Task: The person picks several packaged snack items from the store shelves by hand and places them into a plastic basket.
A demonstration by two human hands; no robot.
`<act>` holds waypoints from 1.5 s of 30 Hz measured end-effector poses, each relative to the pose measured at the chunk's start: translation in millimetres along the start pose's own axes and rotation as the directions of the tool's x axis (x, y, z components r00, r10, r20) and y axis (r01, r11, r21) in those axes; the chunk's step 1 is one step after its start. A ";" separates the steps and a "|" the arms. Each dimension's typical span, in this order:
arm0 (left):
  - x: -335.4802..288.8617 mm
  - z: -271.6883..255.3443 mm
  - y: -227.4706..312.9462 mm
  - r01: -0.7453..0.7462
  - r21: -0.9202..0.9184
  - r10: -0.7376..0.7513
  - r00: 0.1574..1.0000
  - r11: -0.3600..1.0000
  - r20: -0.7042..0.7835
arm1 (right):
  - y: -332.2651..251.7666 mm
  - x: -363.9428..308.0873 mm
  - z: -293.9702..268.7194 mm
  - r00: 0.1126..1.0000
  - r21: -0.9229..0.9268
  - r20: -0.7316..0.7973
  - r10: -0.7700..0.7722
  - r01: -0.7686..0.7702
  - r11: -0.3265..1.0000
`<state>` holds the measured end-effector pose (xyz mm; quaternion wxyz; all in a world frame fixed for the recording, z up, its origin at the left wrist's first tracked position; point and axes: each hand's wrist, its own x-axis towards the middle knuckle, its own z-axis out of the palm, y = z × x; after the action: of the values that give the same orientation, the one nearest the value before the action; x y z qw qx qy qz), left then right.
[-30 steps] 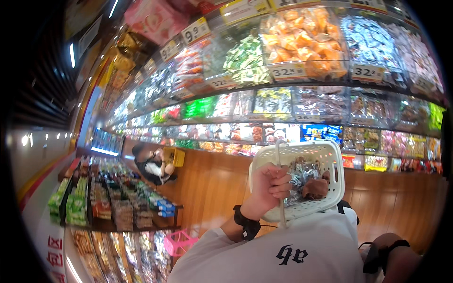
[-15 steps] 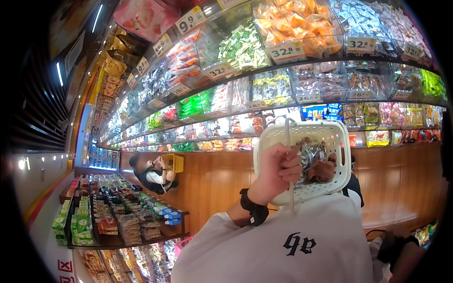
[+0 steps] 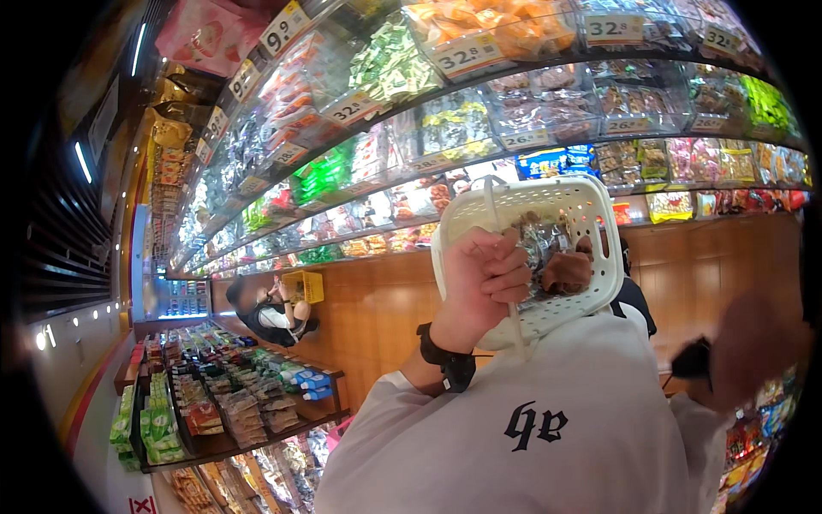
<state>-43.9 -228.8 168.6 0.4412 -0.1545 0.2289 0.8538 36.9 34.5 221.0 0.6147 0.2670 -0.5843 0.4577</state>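
My left hand (image 3: 485,278), with a black watch on the wrist, is closed round the thin handle (image 3: 491,206) of a white plastic basket (image 3: 612,291). The basket hangs in front of my white shirt, its side walls full of small holes. Inside it lie several clear, shiny snack packets (image 3: 541,236) and a brown packet (image 3: 567,272). At the right edge, away from the basket, my right hand (image 3: 758,343) is smeared by motion. A black band shows at its wrist, and its fingers cannot be made out.
Tiered shelves (image 3: 385,201) of bagged sweets and snacks curve across the far side. Down the aisle at left, a person (image 3: 267,310) crouches beside a yellow basket (image 3: 304,286). A low display table (image 3: 330,409) with packets stands at near left. Wooden flooring (image 3: 377,295) runs between.
My right hand has risen at the right edge and is now blurred. My left hand still grips the basket handle; hand and basket sit slightly higher and further left in view. The shelves have shifted upward.
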 end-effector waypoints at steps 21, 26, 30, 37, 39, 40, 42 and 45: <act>4.3 51.0 -49.8 -0.203 -0.038 0.199 0.976 0.978 -0.093 | 177.3 -110.1 -22.3 0.233 -0.180 0.939 0.252 -0.290 0.940; 5.1 45.6 -51.2 -0.293 -0.071 0.285 0.953 0.954 -0.103 | 209.7 -35.8 -80.0 0.089 -0.134 0.674 0.733 -0.962 0.240; 7.8 47.4 -56.2 -0.321 -0.121 0.316 0.947 0.939 -0.063 | 268.0 -43.8 -98.6 0.415 -0.149 0.635 0.651 -0.762 0.631; 10.1 49.7 -62.7 -0.314 -0.158 0.310 0.950 0.936 -0.050 | 353.1 -109.8 -72.3 0.327 -0.402 0.732 0.598 -0.502 0.766; 8.8 50.5 -63.4 -0.303 -0.158 0.299 0.953 0.940 -0.044 | 368.5 -113.0 -67.9 -0.032 -0.528 0.802 0.596 -0.504 0.684; 8.2 51.2 -64.0 -0.305 -0.149 0.301 0.952 0.941 -0.050 | 370.6 -110.5 -66.3 -0.033 -0.525 0.804 0.594 -0.507 0.684; 7.8 50.6 -63.3 -0.310 -0.137 0.304 0.951 0.941 -0.062 | 375.4 -108.8 -65.6 0.070 -0.400 0.799 0.598 -0.681 0.614; 7.5 49.0 -61.4 -0.313 -0.134 0.310 0.950 0.940 -0.040 | 386.5 -109.9 -63.5 0.346 -0.533 0.628 0.697 -0.460 0.710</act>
<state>-0.6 -166.8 191.0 0.2868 -0.1545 0.1948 0.9252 -259.9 231.2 24.3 0.1088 0.1304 -0.9035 0.3936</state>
